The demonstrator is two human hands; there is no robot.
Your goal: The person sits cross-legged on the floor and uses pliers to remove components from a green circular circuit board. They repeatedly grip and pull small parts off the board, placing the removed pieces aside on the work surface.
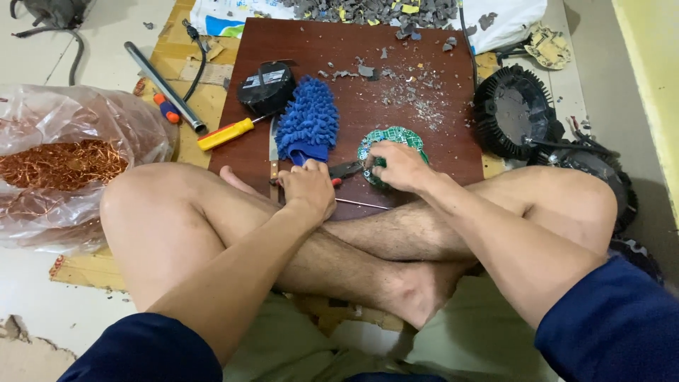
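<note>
**Gripping a round circuit board with pliers on the wooden board**

Sitting cross-legged on the floor, the person works over a dark red wooden board (424, 152) laid across cardboard. The right hand (400, 165) is curled down onto a round green circuit board (390, 139), pinning it near the board's front edge. The left hand (308, 188) is closed around the red handles of pliers (344, 170), whose dark nose points at the circuit board's left rim; whether the nose is biting a part is hidden by the fingers.

To do this well, the right hand should press flat and firm so the circuit board cannot spin, and the pliers should take a short, square bite near the part's base, twisting rather than yanking, so fragments do not fly.

Just left of the hands lie a blue chenille duster (308, 120), a knife (273, 152), a yellow-handled screwdriver (225, 134) and a black round casing (267, 87). Grey chips (414, 95) litter the board. A clear bag of copper wire (60, 164) sits well left; black finned housings (511, 112) sit right.
</note>
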